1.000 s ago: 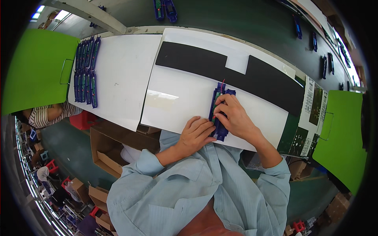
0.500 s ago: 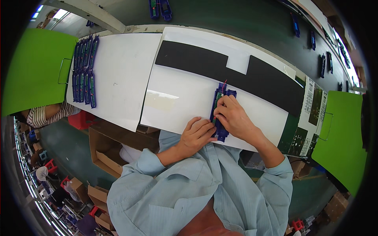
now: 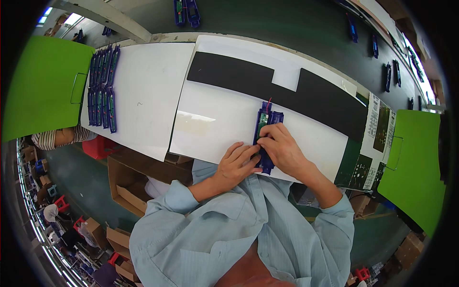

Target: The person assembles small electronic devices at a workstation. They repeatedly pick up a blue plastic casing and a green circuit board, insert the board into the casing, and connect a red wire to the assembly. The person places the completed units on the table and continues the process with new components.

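A blue plastic housing point(image 3: 267, 165) lies lengthwise in front of me near the table's front edge, opened into two long halves side by side. In its left half sits a narrow green circuit board point(image 3: 263, 120), with a thin red wire point(image 3: 269, 102) sticking out at the far end. My left hand point(image 3: 236, 164) is closed on the near left side of the housing, fingertips at its edge. Over the middle of the board, my right hand point(image 3: 284, 149) pinches with thumb and fingers; whatever is between the fingertips is hidden.
Beyond the housing lies a black notched mat point(image 3: 229, 68) on the white tabletop point(image 3: 217, 100). Two rows of blue housings point(image 3: 101, 107) with boards stand at left. More blue housings point(image 3: 192, 13) lie on the dark green conveyor point(image 3: 267, 24). Green panels point(image 3: 413, 167) flank both sides.
My right hand has slid nearer along the board, uncovering more of it. My left hand stays on the housing. Housings on the conveyor have shifted left.
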Tool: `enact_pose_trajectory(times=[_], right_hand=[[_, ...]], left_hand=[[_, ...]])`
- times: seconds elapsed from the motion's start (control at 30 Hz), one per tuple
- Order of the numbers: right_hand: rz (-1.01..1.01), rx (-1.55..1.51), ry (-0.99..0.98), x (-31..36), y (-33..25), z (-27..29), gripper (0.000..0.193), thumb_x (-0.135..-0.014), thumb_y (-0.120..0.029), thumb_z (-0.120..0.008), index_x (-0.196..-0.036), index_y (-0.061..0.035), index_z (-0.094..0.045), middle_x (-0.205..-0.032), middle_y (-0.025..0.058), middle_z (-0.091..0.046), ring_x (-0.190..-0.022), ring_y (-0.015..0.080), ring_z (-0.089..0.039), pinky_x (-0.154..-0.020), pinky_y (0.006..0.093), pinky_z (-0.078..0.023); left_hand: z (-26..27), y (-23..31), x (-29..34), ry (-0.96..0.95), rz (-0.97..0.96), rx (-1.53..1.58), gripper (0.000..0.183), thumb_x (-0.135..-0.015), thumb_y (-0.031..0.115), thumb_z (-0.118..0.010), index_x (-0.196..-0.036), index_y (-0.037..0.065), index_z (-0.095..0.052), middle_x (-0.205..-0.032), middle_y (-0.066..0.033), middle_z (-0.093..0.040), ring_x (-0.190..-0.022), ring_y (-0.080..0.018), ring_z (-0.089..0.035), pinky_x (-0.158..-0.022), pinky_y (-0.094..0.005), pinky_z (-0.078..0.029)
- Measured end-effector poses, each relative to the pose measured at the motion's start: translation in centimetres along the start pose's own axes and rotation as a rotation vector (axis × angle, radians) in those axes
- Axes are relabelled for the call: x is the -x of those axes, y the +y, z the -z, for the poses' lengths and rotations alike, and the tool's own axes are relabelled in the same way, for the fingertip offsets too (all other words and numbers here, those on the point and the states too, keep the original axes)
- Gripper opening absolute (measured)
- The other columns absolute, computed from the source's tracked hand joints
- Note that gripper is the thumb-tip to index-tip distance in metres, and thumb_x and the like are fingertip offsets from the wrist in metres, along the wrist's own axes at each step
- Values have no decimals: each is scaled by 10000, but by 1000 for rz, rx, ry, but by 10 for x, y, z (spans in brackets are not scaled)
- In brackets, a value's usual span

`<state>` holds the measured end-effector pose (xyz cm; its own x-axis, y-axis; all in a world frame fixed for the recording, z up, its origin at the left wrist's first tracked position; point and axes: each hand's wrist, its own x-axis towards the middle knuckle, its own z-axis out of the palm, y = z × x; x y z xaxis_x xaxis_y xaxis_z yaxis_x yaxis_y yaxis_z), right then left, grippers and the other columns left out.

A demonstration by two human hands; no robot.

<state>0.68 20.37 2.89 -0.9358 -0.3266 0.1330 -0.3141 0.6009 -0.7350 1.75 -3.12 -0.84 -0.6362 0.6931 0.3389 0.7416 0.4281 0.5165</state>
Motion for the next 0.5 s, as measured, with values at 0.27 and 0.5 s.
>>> enact_pose_trajectory(times=[0.27, 0.5], right_hand=[[-421, -73, -36, 56, -33, -12, 938, -884, -194, -874, -1648, -39, -352, -1256, 231, -551, -1011, 423, -678, -813, 484, -585], [-206, -279, -1, -7, 32, 86, 748, -875, -94, -879, -1544, -74, -545, -1046, 119, -600, -789, 238, -624, -728, 368, -538]], left_hand=[[29, 11, -26, -273, -120, -159, 379, -853, 225, -819, -1146, 1, -732, -1481, -188, -619, -1228, -357, -647, -1130, -503, -501], [65, -11, -127, -100, -234, -131, 316, -821, 116, -833, -1106, 4, -754, -1301, -170, -681, -1178, -370, -677, -1088, -529, -540]])
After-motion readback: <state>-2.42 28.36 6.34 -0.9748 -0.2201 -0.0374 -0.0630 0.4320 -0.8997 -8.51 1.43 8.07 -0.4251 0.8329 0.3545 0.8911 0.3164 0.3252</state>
